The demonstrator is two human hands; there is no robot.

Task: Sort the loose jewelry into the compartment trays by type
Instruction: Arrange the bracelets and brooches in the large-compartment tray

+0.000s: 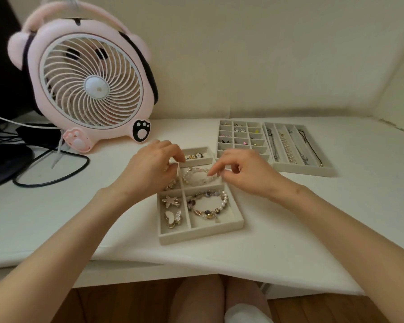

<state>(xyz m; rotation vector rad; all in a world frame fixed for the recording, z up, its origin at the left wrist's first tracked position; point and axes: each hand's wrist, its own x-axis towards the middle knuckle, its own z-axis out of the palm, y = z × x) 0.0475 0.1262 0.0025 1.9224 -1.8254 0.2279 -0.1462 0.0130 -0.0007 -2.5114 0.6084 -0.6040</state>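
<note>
Where left hand (153,165) covers tray (201,231) compartment, I cannot confirm grasp; right hand (243,174) likewise, blurred at pearl bracelet (193,181); white desk (56,206), cream wall (266,66).

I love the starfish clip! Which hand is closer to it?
Left. The left hand is just behind the starfish clip; the right hand is farther off, behind and to its right.
</note>
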